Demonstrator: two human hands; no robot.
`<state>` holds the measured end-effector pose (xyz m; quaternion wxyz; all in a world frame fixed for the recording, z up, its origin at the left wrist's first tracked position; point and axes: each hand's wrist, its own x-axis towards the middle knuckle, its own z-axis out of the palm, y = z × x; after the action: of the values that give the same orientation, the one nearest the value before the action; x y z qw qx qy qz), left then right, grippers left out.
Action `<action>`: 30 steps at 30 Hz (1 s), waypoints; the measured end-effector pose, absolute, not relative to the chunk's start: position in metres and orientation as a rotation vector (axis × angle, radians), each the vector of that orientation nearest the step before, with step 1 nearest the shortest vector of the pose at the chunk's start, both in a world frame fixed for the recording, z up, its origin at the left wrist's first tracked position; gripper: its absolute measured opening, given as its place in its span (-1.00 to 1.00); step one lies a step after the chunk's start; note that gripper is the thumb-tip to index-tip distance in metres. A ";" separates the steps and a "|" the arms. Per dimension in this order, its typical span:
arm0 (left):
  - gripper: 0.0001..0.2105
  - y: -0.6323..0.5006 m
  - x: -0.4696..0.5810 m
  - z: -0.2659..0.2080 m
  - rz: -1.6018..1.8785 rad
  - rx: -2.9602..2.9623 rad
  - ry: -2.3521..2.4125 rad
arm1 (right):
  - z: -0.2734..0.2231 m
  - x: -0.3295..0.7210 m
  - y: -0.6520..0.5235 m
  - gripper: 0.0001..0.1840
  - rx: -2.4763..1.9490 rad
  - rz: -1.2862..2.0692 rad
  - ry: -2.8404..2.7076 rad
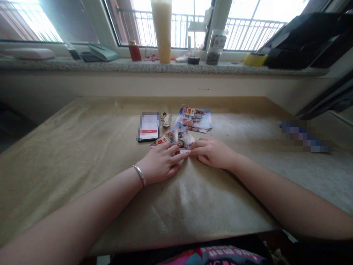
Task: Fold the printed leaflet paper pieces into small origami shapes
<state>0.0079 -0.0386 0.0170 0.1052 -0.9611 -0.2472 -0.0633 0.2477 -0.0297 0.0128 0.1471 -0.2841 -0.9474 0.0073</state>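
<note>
A colourful printed leaflet point(178, 137), folded with slanting edges, lies on the table between my hands. My left hand point(162, 162), with a silver bangle at its wrist, presses down on its left and lower part, index finger reaching along the bottom edge. From the other side, my right hand point(212, 151) has its fingers together on the lower right corner. The fingertips of both hands almost meet there, covering part of the print. Just beyond lies a stack of similar leaflets point(196, 118). A small crumpled or folded piece of printed paper point(166, 120) sits left of the stack.
A phone point(149, 127) with a lit, blurred screen lies left of the leaflet. Far right on the table point(110, 106) is a blurred dark strip-like item point(306, 137). Along the window sill point(96, 66) stand a red-capped jar point(135, 50), a tall yellowish cylinder point(162, 33) and a clear container point(216, 48).
</note>
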 end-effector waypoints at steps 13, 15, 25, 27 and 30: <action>-0.68 -0.031 0.001 0.020 -0.161 -2.884 -0.656 | 0.011 0.249 -0.028 -0.70 -0.818 -0.030 -2.753; -0.71 -0.030 0.000 0.021 -0.174 -2.888 -0.641 | 0.010 0.249 -0.028 -0.70 -0.816 -0.029 -2.753; -0.72 -0.027 -0.006 0.026 -0.196 -2.960 -0.633 | 0.010 0.249 -0.028 -0.68 -0.805 -0.011 -2.737; -0.71 -0.026 -0.007 0.027 -0.184 -2.991 -0.635 | 0.010 0.249 -0.029 -0.67 -0.802 -0.011 -2.740; -0.71 -0.025 -0.009 0.027 -0.188 -3.014 -0.626 | 0.010 0.250 -0.029 -0.68 -0.807 -0.007 -2.740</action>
<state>-0.0089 -0.0246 0.0271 0.0287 -0.9769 -0.2028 -0.0610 0.2495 -0.0289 0.0098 0.1420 -0.2797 -0.9495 -0.0026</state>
